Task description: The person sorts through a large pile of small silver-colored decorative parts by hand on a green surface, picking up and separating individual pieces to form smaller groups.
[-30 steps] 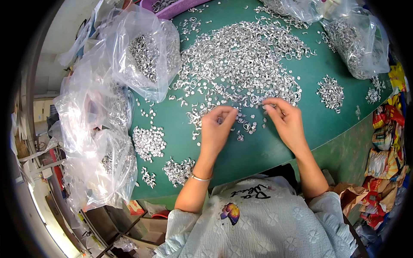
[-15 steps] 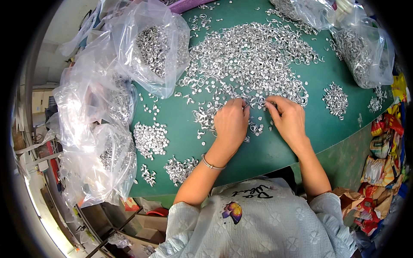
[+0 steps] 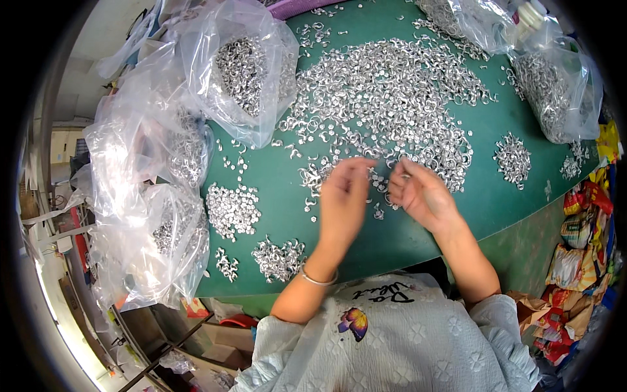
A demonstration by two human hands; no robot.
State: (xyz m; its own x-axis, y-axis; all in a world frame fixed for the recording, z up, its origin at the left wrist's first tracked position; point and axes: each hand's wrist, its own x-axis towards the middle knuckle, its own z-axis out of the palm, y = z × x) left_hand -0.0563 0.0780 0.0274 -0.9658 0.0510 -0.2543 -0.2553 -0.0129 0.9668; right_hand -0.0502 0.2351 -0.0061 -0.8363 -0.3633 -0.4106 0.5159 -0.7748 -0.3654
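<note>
My left hand (image 3: 345, 199), with a bangle at its wrist, hovers at the near edge of a wide heap of small silvery metal pieces (image 3: 398, 85). Many of the pieces are curved, like little hooks or rings. Motion smears this hand's fingers, so what they hold, if anything, does not show. A short gap away, my right hand (image 3: 423, 199) is turned with its palm partly showing. Its fingers are loosely bent and apart, and I see nothing in them. A few loose pieces (image 3: 379, 212) lie on the green tabletop (image 3: 392, 242) between the hands.
Clear plastic bags of metal pieces (image 3: 243, 78) crowd the left side; another bag (image 3: 548, 85) stands far right. Separate small piles sit at left (image 3: 232, 210), near left (image 3: 279, 259) and right (image 3: 513, 160). Colourful packaging (image 3: 575, 261) lies beyond the right table edge.
My right hand has rolled so that its palm shows, and its fingers have moved slightly left. The left hand has turned, its fingers now reaching toward the right. The view has shifted a little.
</note>
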